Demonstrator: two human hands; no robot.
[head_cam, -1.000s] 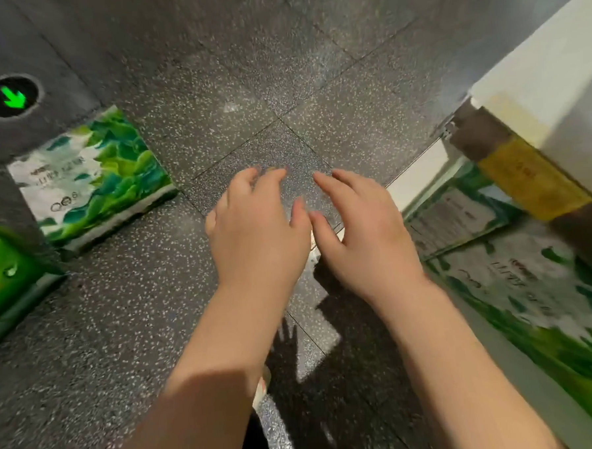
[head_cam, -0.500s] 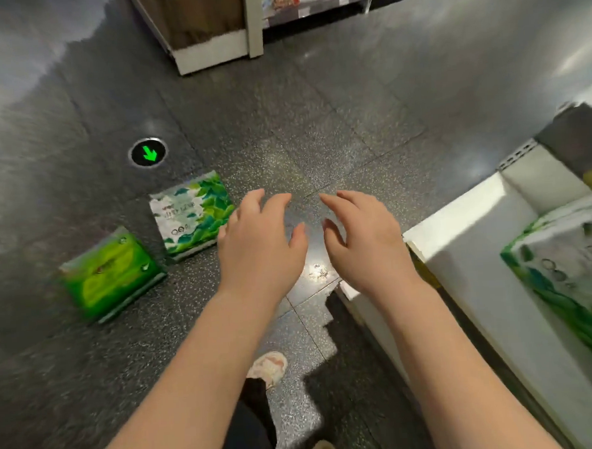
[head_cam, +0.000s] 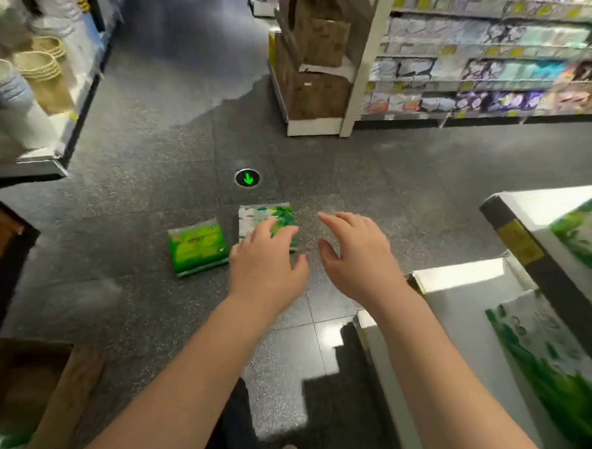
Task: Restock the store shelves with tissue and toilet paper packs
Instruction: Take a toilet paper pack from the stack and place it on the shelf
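With both hands empty, left hand [head_cam: 267, 262] and right hand [head_cam: 356, 255] fingers spread wide | white-green tissue pack [head_cam: 265, 216] on floor beyond left fingertips, green pack [head_cam: 197, 247] left | risk: slick wrap slips, one-sided grab

The only sign that reads clearly is a green arrow [head_cam: 248, 179], lit inside a round dark floor marker [head_cam: 247, 171] set into the speckled floor, pointing toward the camera. Just nearer than that marker, the white-and-green tissue pack [head_cam: 265, 216] carries printed lettering too blurred to read, and the green tissue pack [head_cam: 197, 246] to its left bears a small red mark, also illegible. Far beyond the marker to the right, yellow price tags [head_cam: 449, 49] line the shelf edges; their figures cannot be made out
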